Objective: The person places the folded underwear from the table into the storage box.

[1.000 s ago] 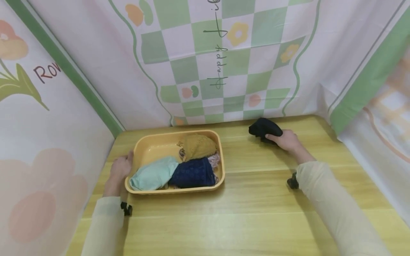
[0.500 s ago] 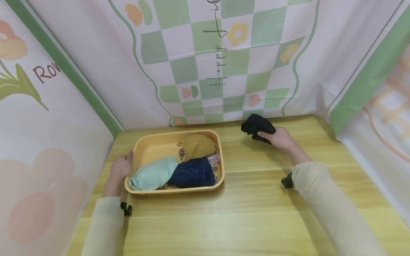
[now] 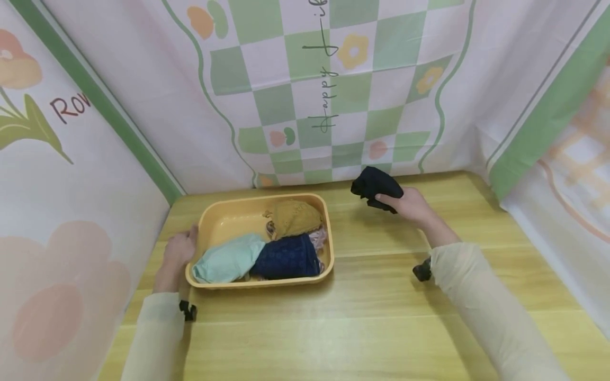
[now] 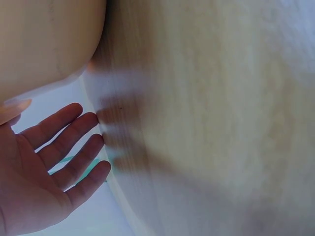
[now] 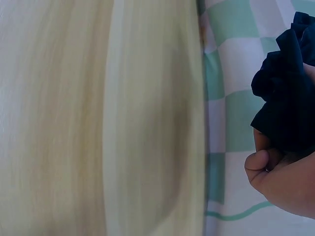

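My right hand (image 3: 414, 205) grips a rolled black cloth (image 3: 376, 186) above the back right of the table. In the right wrist view the black cloth (image 5: 285, 88) looks bunched, with fingers (image 5: 258, 167) curled under it. My left hand (image 3: 180, 247) is at the left side of the yellow tray (image 3: 257, 286). The left wrist view has its fingers (image 4: 74, 132) nearly straight and spread, and the thumb against the tray wall (image 4: 44, 44). Inside the tray lie a mint-green cloth bundle (image 3: 230, 259), a navy one (image 3: 288, 258) and a mustard one (image 3: 295, 218).
The wooden table (image 3: 305, 333) extends in front and to the right of the tray. A checked curtain (image 3: 329, 106) hangs along the table's back edge, with printed cloth (image 3: 62, 238) on the left. A pinkish piece (image 3: 318, 238) shows in the tray's right end.
My right hand has moved left and slightly up with the black cloth, towards the tray. The left hand and the tray stay where they were.
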A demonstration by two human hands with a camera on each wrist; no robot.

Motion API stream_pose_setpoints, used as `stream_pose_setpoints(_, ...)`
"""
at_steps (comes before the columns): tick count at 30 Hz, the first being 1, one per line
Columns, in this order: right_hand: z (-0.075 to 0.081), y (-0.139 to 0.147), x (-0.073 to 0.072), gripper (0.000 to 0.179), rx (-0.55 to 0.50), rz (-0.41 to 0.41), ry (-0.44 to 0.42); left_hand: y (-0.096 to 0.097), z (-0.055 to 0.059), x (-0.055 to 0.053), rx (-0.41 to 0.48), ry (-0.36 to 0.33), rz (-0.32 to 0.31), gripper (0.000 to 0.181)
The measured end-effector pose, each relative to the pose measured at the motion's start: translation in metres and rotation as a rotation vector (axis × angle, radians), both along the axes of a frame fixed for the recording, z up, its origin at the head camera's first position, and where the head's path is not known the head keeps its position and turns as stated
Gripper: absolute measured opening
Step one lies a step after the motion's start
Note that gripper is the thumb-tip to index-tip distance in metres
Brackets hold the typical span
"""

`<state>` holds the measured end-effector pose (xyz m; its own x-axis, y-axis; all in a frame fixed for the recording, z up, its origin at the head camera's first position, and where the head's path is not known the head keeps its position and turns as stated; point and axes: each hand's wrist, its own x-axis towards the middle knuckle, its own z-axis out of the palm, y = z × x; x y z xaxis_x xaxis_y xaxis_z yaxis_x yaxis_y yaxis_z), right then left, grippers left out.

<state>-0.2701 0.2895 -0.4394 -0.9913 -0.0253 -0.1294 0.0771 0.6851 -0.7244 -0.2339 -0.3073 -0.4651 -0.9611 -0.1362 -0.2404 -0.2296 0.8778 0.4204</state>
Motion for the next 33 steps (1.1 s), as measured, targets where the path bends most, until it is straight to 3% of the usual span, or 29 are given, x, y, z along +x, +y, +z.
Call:
stream_pose_setpoints(14,0.022,-0.024,0.005,0.087,-0.045,0.038,-0.015,0.001,0.002,0.000,0.024,-0.026,0.007,0.092)
stream_pose_setpoints(33,0.032,-0.055,0.010,0.067,-0.050,0.063,0.046,0.000,0.002,-0.001,0.002,-0.021,-0.011,0.090)
